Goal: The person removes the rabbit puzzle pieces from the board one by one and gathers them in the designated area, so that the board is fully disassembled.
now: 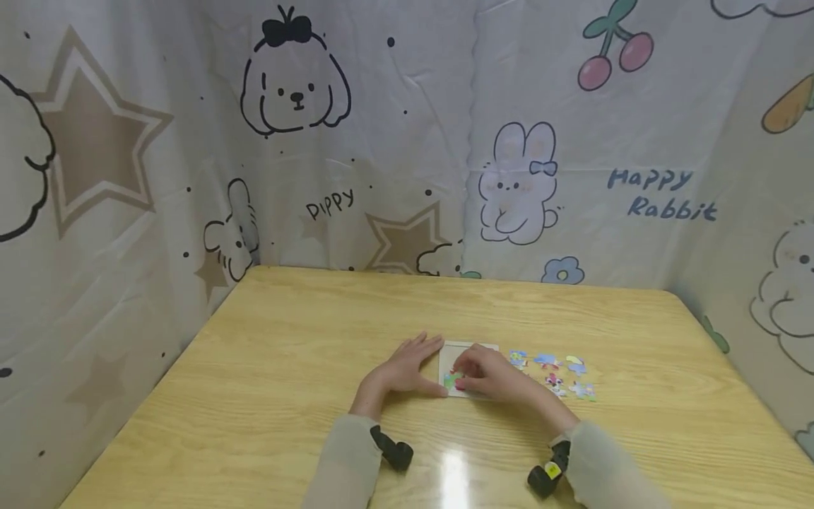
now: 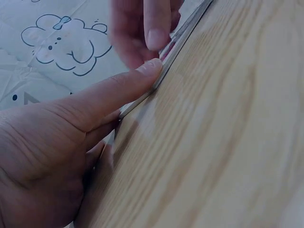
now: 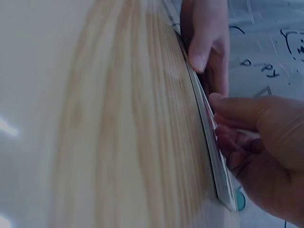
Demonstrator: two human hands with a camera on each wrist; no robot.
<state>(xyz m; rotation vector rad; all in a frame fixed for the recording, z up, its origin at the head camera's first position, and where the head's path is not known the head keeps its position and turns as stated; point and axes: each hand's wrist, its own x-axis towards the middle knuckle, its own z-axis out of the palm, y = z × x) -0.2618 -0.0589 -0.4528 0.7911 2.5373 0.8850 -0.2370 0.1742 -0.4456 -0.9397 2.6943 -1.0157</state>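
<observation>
A white, shallow puzzle board point(image 1: 473, 345) lies flat on the table, with a green puzzle piece point(image 1: 450, 380) in its lower left part. Along the board's left edge rests my left hand point(image 1: 407, 367), fingers spread towards the far corner and the thumb at the near corner. My right hand point(image 1: 492, 371) is over the board, fingers curled, pinching a reddish puzzle piece point(image 1: 459, 384) beside the green one. Most of that piece is hidden by the fingertips. In the right wrist view, the right thumb point(image 3: 237, 107) and fingers are low over the board's surface.
Right of the board lie several loose puzzle pieces point(image 1: 547, 360) in two rough rows, some partly hidden behind the right hand. They rest on a light wooden table point(image 1: 286, 339). A patterned curtain point(image 1: 394, 141) hangs behind and at both sides.
</observation>
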